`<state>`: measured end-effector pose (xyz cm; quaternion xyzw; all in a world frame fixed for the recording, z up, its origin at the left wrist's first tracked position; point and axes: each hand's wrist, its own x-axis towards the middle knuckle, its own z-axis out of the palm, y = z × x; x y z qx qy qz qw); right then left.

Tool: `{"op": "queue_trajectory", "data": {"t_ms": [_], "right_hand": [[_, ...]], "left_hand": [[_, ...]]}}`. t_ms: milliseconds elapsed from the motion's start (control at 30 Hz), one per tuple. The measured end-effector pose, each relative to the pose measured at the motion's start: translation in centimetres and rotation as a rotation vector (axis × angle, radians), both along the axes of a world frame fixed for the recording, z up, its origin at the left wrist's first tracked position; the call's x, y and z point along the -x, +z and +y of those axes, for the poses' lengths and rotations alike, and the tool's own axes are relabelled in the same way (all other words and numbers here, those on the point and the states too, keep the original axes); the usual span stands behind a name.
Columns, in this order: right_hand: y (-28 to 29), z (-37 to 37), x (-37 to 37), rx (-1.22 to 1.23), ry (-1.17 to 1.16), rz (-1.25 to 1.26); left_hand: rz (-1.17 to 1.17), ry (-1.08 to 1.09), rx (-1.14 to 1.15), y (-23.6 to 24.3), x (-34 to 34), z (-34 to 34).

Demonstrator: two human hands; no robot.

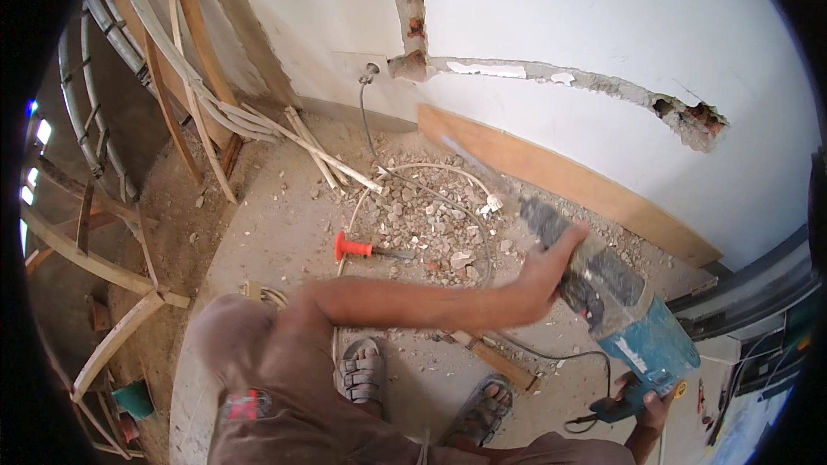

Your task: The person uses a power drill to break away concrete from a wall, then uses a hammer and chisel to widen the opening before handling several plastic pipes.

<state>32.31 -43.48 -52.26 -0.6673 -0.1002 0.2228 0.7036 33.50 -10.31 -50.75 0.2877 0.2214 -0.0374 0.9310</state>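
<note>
My left hand (pixel 560 263) wraps round the dusty front section of a blue and grey demolition hammer (pixel 650 336). My right hand (pixel 653 413) grips its rear handle, from which a dark cord runs. The tool slants up and left, and its long bit (pixel 469 155) looks blurred above the rubble in front of the board. Below my left forearm lies a hammer with a wooden handle (pixel 500 362), partly covered by the arm. A chisel with a red hand guard (pixel 353 247) rests on the floor to the left of the rubble.
Broken rubble (pixel 439 215) covers the floor along the wall. A wooden board (pixel 551 176) leans there, below a rough channel (pixel 594 82) cut in the plaster. A grey cable hangs from a wall socket (pixel 369 71). Timber strips and pipes (pixel 155 34) stand at the left.
</note>
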Motion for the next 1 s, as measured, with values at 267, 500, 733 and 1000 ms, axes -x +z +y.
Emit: {"op": "queue_trajectory", "data": {"t_ms": [267, 500, 733, 1000], "right_hand": [[-2.9, 11.4, 5.8, 0.156, 0.160, -0.032], [-3.2, 17.8, 8.5, 0.019, 0.326, -0.441], [-1.2, 20.6, 7.7, 0.342, 0.375, -0.841], [-4.0, 22.5, 9.3, 0.233, 0.381, -0.572]], "left_hand": [[0.226, -0.112, -0.216, 2.9, 0.1, 10.0], [-0.013, 0.007, -0.221, 0.0, 2.1, 13.2], [-0.059, 0.027, -0.119, -0.8, 0.4, 15.5], [-0.370, 0.044, 0.051, -3.7, 2.9, 15.6]]}}
